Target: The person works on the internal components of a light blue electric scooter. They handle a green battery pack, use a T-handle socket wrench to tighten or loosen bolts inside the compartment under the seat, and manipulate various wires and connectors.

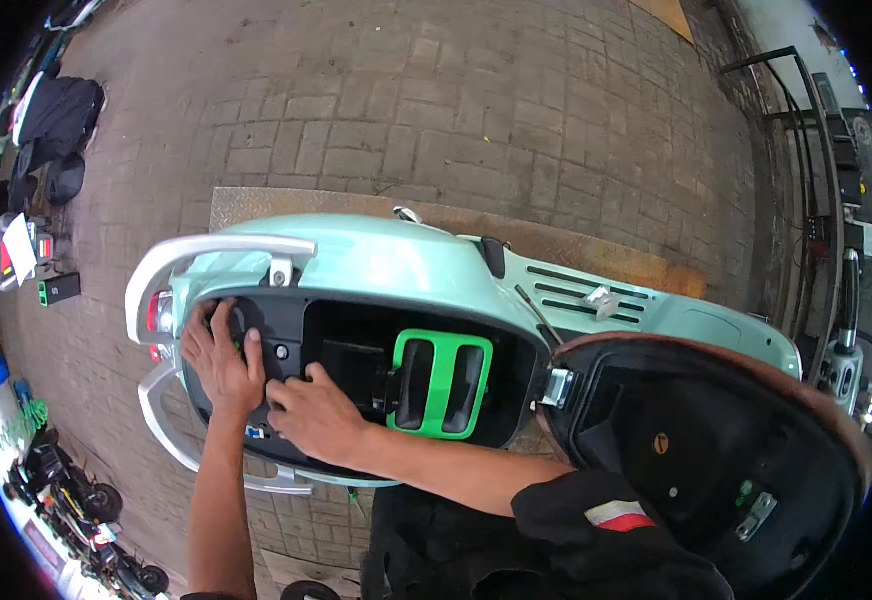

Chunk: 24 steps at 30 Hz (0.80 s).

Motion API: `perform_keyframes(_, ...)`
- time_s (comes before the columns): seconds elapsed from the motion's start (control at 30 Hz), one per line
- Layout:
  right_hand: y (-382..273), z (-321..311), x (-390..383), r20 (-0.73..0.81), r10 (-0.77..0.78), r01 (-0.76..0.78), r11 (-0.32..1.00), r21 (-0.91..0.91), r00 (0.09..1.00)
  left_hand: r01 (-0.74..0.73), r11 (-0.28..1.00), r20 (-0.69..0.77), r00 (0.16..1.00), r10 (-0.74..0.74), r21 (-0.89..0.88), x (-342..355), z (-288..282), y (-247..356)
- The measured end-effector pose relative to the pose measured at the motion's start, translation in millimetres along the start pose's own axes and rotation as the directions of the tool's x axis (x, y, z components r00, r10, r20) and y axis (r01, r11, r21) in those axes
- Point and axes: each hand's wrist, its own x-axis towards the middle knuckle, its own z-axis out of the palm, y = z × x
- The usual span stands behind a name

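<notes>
A mint-green scooter (386, 245) stands crosswise before me, its seat (726, 440) tipped open to the right. My left hand (224, 360) lies on the black plastic panel (274, 310) at the rear of the storage bay, fingers apart and pressing on its surface. My right hand (316, 415) rests at the panel's inner edge with its fingers curled in; whatever is under the fingertips is hidden. A round bolt or knob (282, 352) shows between the hands. Inside the bay sits a black battery-like block with a bright green frame handle (443, 385).
Silver grab rails (161, 420) curve around the scooter's tail on the left. A rusty metal plate (596, 245) lies under the scooter on brick paving (436, 110). Parked motorcycles (86, 510) stand at the lower left, a metal rack (806, 110) at the right.
</notes>
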Motion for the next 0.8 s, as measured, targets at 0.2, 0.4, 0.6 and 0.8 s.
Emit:
perform_keyframes(0.2,5.7,-6.3,-2.0,0.076,-0.059,0.058,0.998,0.018,0.995,-0.018,1.0,0.037,0.999,0.018,0.018,2.4,0.4,-2.2)
perform_keyframes(0.4,-0.4,-2.8,3.4,0.118,0.0,0.005,0.999,-0.047,0.993,0.019,0.999,0.081,0.996,-0.022,0.039,2.9,0.1,-3.5)
perform_keyframes(0.6,83.5,-178.2,42.0,0.106,0.277,-0.285,0.761,0.582,0.955,0.054,0.998,0.114,0.992,-0.056,0.017,-3.1,-1.9,-6.6)
perform_keyframes(0.8,317.4,-241.5,-59.1,-0.066,0.807,-0.803,0.57,-0.177,0.587,0.022,1.0,0.103,0.994,-0.022,0.001,4.8,-3.7,-1.9)
